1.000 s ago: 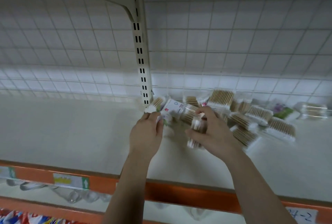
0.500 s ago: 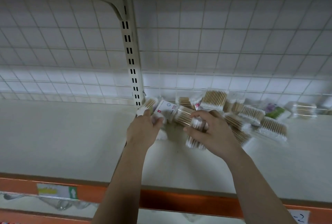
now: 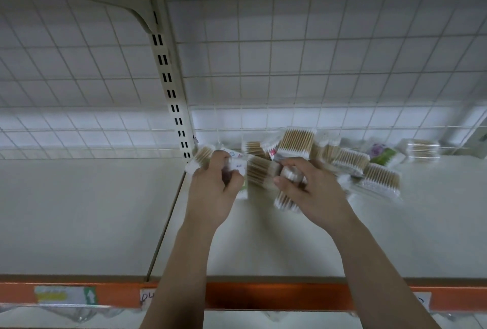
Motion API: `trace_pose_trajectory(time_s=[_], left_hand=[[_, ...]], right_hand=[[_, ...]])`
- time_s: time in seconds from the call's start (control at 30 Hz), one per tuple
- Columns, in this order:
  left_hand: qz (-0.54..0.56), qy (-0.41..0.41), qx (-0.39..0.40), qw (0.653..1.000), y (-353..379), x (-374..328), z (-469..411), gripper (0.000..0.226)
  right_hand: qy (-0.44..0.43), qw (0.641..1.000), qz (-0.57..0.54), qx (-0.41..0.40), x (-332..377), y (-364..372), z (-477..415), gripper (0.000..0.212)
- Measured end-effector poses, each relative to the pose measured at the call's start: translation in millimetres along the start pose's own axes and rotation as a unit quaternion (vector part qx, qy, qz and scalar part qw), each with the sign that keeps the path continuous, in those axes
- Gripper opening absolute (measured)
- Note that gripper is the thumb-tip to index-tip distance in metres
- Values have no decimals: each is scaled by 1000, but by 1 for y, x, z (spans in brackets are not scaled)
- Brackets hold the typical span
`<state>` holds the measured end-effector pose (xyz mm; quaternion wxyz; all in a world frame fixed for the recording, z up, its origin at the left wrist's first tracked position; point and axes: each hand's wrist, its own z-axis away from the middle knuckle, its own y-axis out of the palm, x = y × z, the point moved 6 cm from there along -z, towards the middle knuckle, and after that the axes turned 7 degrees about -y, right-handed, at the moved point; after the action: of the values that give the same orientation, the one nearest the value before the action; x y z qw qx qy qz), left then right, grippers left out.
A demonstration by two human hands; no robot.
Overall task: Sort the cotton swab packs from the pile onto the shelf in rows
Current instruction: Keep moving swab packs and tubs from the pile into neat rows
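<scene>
A loose pile of clear cotton swab packs (image 3: 350, 160) lies at the back of the white shelf (image 3: 92, 210), against the wire grid. My left hand (image 3: 213, 191) grips a labelled swab pack (image 3: 234, 162) at the pile's left end, next to the slotted upright. My right hand (image 3: 311, 191) curls round another swab pack (image 3: 286, 197), which sticks out below its fingers. A wooden-stick pack (image 3: 259, 173) lies between the two hands. The picture is blurred by motion.
A cream slotted upright (image 3: 172, 91) and bracket stand just left of the pile. A wire grid (image 3: 316, 65) backs the shelf. An orange price rail (image 3: 263, 295) with labels runs along the front edge. The shelf's left section shows only bare white board.
Both hands stayed at the pile's left end, each keeping its pack. The view shifted so the upright and pile sit a little lower and more to the left.
</scene>
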<state>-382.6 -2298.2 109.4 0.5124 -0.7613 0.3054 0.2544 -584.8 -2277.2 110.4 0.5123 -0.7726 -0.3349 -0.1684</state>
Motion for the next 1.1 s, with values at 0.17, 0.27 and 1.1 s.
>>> trace_pose_trajectory(time_s=[0.17, 0.27, 1.1], left_hand=[[21, 52, 15, 998, 20, -41, 12, 46], [-7, 78, 28, 997, 37, -71, 22, 61], [56, 192, 122, 972, 285, -401, 206, 49]], right_hand=[[13, 999, 29, -29, -16, -35, 18, 28], [37, 997, 45, -49, -30, -64, 35, 34], [205, 965, 71, -150, -224, -410, 280, 33]])
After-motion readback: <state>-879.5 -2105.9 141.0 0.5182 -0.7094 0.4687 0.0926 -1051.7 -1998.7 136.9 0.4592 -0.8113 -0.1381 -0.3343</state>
